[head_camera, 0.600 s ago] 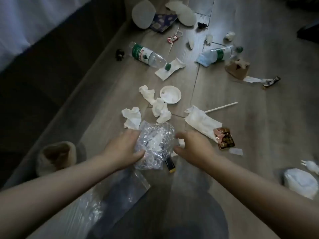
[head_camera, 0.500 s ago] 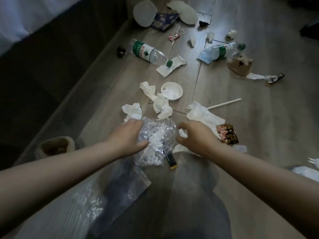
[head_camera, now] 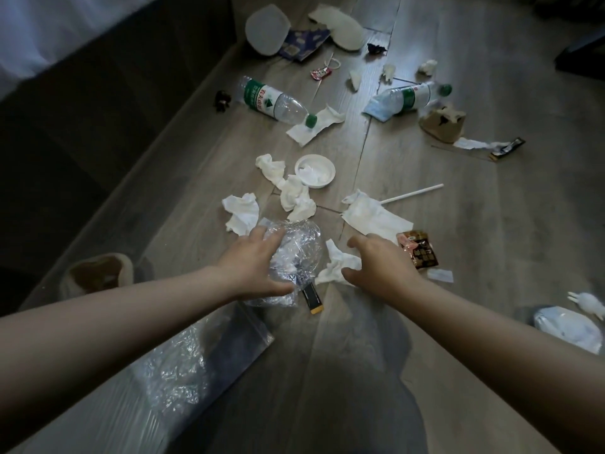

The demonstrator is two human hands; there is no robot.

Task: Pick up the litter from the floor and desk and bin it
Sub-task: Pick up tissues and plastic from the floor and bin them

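The left hand [head_camera: 252, 267] is gripping a crumpled clear plastic bag [head_camera: 296, 253] that is resting on the wooden floor [head_camera: 491, 244]. Its fingers [head_camera: 268, 235] are curling over the top while the thumb is pressing in at the near side. What is lying inside the crumpled plastic is too blurred to tell. The right hand [head_camera: 379, 263] is hovering just beside it, its fingers [head_camera: 358, 240] released, spread and bent, grasping nothing. They are arching over a crumpled white tissue [head_camera: 337, 265], and I cannot tell whether they are touching it. A small black and yellow stick [head_camera: 312, 298] is lying at the bag's near edge, and a dark snack wrapper [head_camera: 419, 253] is peeking out beyond the right hand. Farther off, a small white bowl [head_camera: 330, 170] is sitting upright with crumpled white paper lying in it, and loose tissues are lying near it. Two clear, green-capped bottles are lying on their sides: the left bottle [head_camera: 275, 99] with its cap on a tissue, and the right bottle [head_camera: 412, 96] well apart from it. A flat clear zip bag [head_camera: 203, 355] is lying beneath the left forearm
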